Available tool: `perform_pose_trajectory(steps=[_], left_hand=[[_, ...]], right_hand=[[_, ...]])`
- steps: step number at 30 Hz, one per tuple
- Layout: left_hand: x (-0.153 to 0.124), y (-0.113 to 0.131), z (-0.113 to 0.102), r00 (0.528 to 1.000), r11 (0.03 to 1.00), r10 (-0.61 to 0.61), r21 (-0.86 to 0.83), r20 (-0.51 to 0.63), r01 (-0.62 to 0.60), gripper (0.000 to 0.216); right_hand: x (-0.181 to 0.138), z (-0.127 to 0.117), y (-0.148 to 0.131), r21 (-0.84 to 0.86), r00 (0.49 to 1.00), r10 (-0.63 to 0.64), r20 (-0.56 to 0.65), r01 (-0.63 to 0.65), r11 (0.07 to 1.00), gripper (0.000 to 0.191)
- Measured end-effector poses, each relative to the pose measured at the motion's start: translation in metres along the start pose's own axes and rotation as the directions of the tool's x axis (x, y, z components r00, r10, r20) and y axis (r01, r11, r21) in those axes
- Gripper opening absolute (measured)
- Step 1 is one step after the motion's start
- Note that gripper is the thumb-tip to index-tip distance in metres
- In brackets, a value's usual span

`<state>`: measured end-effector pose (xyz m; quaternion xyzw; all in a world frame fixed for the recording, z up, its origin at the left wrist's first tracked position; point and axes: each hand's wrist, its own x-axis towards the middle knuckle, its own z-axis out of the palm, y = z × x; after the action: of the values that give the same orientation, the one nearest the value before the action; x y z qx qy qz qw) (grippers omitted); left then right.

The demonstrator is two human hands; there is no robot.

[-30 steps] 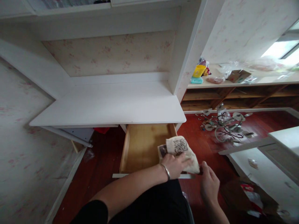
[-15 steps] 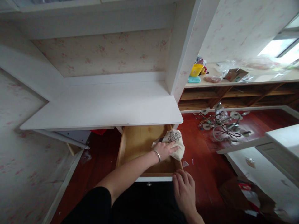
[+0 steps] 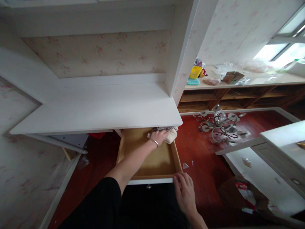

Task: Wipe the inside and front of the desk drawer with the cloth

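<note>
A wooden drawer (image 3: 152,162) with a white front is pulled out from under the white desk (image 3: 114,108). My left hand (image 3: 159,136), a silver bangle on its wrist, presses a cream cloth (image 3: 172,136) with a dark printed pattern against the drawer's right side wall, close to the desk edge. Part of the cloth hangs over that wall, and the fingers are bent over it. My right hand (image 3: 185,189) grips the front right corner of the drawer, its fingers curled over the top edge. A small round knob (image 3: 149,186) shows on the drawer front.
On the red wooden floor to the right lies a chandelier (image 3: 221,125) with several arms. Behind it, a low shelf unit (image 3: 238,92) carries a yellow cup (image 3: 195,72), plastic bags and a carton (image 3: 232,77). White furniture (image 3: 283,152) and a brown bag (image 3: 238,194) stand at the lower right.
My left hand has slid the cloth along the drawer's right wall, away from me toward the desk. The right hand stays at the corner. The view has shifted slightly to the right.
</note>
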<state>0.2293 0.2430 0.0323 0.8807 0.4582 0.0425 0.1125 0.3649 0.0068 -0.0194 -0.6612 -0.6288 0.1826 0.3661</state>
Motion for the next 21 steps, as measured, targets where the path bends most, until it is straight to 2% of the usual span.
perform_pose_trajectory(steps=[2, 3, 5, 7, 8, 9, 10, 11, 14, 18, 21], left_hand=[[-0.017, 0.013, -0.003, 1.0, 0.998, 0.013, -0.06, 0.024, -0.011, 0.059], [-0.027, 0.022, -0.004, 0.999, 0.993, 0.028, -0.117, 0.037, -0.023, 0.065], [-0.049, 0.043, -0.006, 0.996, 0.966, 0.084, -0.249, 0.031, -0.074, 0.073], [-0.069, 0.066, -0.005, 0.98, 0.927, 0.196, -0.331, 0.034, -0.174, 0.077], [-0.078, 0.077, -0.004, 0.962, 0.905, 0.271, -0.352, 0.044, -0.239, 0.076], [-0.086, 0.086, -0.002, 0.939, 0.884, 0.338, -0.362, 0.057, -0.296, 0.074], [-0.093, 0.092, 0.0, 0.919, 0.867, 0.389, -0.366, 0.071, -0.338, 0.072], [-0.098, 0.097, 0.002, 0.904, 0.856, 0.421, -0.366, 0.083, -0.365, 0.07], [-0.109, 0.096, 0.003, 0.898, 0.852, 0.429, -0.371, 0.091, -0.37, 0.072], [-0.131, 0.067, -0.013, 0.897, 0.868, 0.41, -0.374, 0.164, -0.328, 0.067], [-0.165, 0.032, -0.027, 0.893, 0.902, 0.379, -0.311, 0.241, -0.299, 0.066]], right_hand=[[0.002, -0.003, 0.006, 0.246, 0.967, 0.192, -0.168, -0.147, 0.958, 0.022], [0.004, -0.005, 0.01, 0.393, 0.912, 0.328, -0.248, -0.215, 0.894, 0.022], [0.012, -0.013, 0.019, 0.681, 0.728, 0.611, -0.311, -0.278, 0.678, 0.021], [0.02, -0.024, 0.029, 0.86, 0.532, 0.809, -0.25, -0.261, 0.438, 0.023], [0.024, -0.029, 0.033, 0.9, 0.468, 0.858, -0.211, -0.249, 0.357, 0.025], [0.026, -0.035, 0.036, 0.917, 0.429, 0.883, -0.192, -0.243, 0.317, 0.027], [0.027, -0.04, 0.038, 0.921, 0.414, 0.891, -0.188, -0.242, 0.307, 0.029], [0.026, -0.044, 0.039, 0.92, 0.42, 0.887, -0.192, -0.238, 0.312, 0.029], [0.02, -0.049, 0.037, 0.913, 0.477, 0.858, -0.191, -0.234, 0.334, 0.029], [0.01, -0.042, 0.034, 0.905, 0.509, 0.85, -0.136, -0.285, 0.315, 0.03], [0.012, -0.036, 0.032, 0.903, 0.529, 0.844, -0.091, -0.313, 0.293, 0.031]])
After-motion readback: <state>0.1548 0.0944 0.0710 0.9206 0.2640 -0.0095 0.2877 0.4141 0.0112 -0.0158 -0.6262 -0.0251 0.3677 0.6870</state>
